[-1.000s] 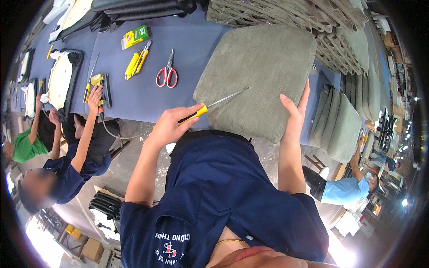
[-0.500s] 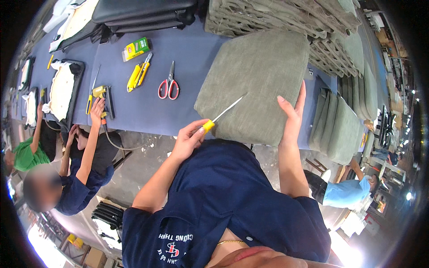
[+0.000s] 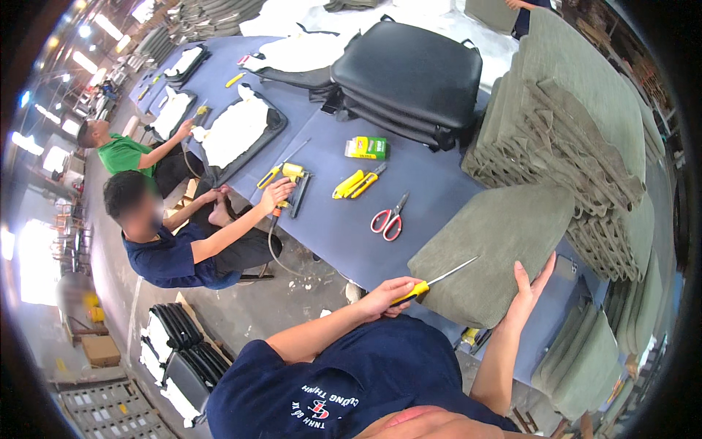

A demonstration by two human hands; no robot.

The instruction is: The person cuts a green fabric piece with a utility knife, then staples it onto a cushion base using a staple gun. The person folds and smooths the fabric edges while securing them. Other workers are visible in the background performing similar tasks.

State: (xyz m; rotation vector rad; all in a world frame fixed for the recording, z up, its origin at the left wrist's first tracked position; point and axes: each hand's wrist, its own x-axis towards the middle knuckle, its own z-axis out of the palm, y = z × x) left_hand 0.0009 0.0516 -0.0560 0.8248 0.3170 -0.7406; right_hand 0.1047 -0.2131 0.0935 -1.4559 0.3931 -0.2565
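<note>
The blue table (image 3: 351, 235) bears scissors (image 3: 395, 213), yellow knives (image 3: 349, 184), a box (image 3: 365, 148) and black cushions (image 3: 406, 69).

Bright glare left, fisheye-curved edges

A blue-topped worktable (image 3: 329, 223) stands on the grey floor (image 3: 256, 314), with linear overhead lamps (image 3: 108, 27) and a bright opening (image 3: 36, 263) at left.

I'm in an upholstery workshop, among stacked grey-green cushions (image 3: 585, 99), black seat pads (image 3: 406, 69) and a pneumatic staple gun (image 3: 293, 170).
</note>
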